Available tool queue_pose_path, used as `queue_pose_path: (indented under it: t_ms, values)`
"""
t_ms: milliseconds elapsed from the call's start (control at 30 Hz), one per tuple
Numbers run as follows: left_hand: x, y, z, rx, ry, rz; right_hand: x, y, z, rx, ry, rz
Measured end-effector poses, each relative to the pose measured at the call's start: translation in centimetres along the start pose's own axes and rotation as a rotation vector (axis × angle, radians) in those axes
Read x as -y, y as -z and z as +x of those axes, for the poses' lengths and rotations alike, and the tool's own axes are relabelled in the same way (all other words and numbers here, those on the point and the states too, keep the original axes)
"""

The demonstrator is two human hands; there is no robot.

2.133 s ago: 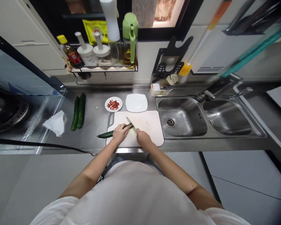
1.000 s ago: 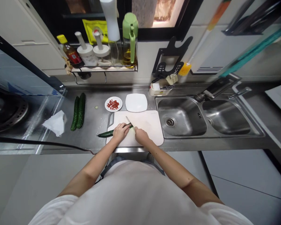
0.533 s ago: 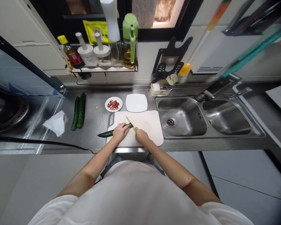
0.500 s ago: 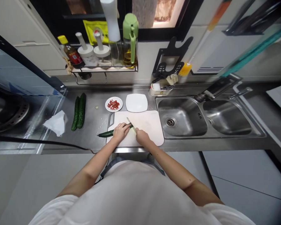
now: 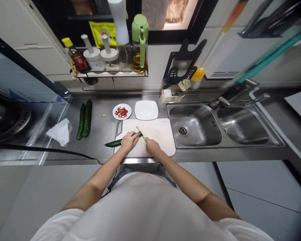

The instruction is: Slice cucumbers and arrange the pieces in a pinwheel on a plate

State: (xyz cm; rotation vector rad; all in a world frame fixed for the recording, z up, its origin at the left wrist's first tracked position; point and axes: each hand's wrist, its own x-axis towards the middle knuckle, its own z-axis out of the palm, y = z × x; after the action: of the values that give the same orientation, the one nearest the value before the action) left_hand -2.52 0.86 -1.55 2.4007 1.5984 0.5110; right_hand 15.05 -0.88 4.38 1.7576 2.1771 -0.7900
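Observation:
A dark green cucumber (image 5: 113,144) lies slantwise across the left part of the white cutting board (image 5: 160,134), its far left end sticking out past the board's edge. My left hand (image 5: 129,142) is closed over the cucumber near its right end. In my right hand (image 5: 152,146) is a knife (image 5: 141,133), gripped by the handle. The blade points up and to the left and meets the cucumber's right end, just beside my left fingertips. My left hand hides the middle of the cucumber.
Behind the board stand a plate of chopped red pieces (image 5: 121,111) and a white square plate (image 5: 146,110). Two cucumbers (image 5: 84,119) and a crumpled white tissue (image 5: 61,131) lie to the left. A double sink (image 5: 195,124) is at the right. Above hangs a seasoning rack (image 5: 115,74).
The knife blade has shifted very slightly at the cucumber's right end. Both hands stay in nearly the same place, and the cucumber has not visibly moved.

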Motion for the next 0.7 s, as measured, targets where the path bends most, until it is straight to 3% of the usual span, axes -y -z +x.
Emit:
queue_pose_path:
  t_ms: [700]
  values:
    - [0.0,0.2,0.1,0.009,0.005,0.009,0.0,-0.3,1.1,0.013,-0.005,0.024]
